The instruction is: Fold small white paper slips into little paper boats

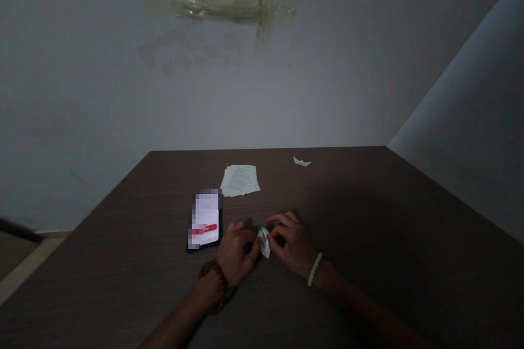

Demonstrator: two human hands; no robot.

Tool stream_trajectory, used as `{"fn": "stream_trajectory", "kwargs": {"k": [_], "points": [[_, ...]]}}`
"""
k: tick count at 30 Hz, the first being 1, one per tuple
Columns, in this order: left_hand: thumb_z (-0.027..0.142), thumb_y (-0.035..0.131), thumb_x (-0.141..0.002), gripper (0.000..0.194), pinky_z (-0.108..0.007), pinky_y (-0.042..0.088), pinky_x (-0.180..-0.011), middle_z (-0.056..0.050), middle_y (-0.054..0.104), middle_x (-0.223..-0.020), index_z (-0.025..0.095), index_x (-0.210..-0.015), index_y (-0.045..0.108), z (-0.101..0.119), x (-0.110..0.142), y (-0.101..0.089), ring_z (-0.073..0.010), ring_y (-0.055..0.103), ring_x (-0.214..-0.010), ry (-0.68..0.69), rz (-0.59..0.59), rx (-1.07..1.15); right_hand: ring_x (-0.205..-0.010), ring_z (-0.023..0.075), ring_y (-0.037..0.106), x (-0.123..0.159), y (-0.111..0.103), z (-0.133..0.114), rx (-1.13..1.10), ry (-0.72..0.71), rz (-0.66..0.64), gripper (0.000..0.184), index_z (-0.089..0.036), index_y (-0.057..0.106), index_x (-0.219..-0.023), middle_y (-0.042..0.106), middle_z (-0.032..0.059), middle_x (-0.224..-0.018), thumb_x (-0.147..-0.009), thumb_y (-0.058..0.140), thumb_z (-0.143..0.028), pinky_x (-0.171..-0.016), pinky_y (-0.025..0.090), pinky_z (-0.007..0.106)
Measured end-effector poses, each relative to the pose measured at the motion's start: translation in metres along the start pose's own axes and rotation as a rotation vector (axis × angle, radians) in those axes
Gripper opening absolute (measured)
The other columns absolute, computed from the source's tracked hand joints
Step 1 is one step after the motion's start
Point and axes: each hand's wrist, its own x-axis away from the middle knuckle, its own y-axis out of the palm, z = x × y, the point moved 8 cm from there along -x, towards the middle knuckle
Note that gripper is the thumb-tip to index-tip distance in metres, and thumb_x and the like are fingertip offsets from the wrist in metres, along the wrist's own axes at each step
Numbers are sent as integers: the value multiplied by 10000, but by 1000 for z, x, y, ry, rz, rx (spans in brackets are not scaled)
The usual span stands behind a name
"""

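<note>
A small folded piece of white paper (264, 243) is held between my two hands, just above or on the dark table. My left hand (237, 251) pinches its left side between thumb and fingers. On the right side, the thumb and index finger of my right hand (293, 242) grip the paper, with the other fingers curled loosely. The paper's exact folds are too small to make out. Just left of my left hand lies a phone (206, 218) with its screen lit and partly pixelated.
A stack of printed paper sheets (240, 180) lies beyond the phone. Farther back to the right sits a small folded paper boat (302, 162). The brown table (368, 218) meets a grey wall (262, 98) at its far edge, and another wall rises on the right.
</note>
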Motion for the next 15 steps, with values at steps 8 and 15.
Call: {"fn": "stream_trajectory", "kwargs": {"k": [8,15], "points": [[286,505,-850,170,-339,408,-674,-43,602,-718,174,-762,597,-8,2,-11,-192,538,-703,-75,161,15,-929,181,551,1,2,-3,-39,-25,-67,107,-192,604,-694,645,37,-979,-768,660,-137,-806,466,329],[267,484,-871,240,-305,407,-619,-30,605,-648,184,-687,614,-12,1,-20,-179,547,-668,-70,261,3,-890,178,572,0,-4,-8,-27,-53,-43,26,-201,638,-781,651,46,-940,-807,633,-200,-795,472,332]]}}
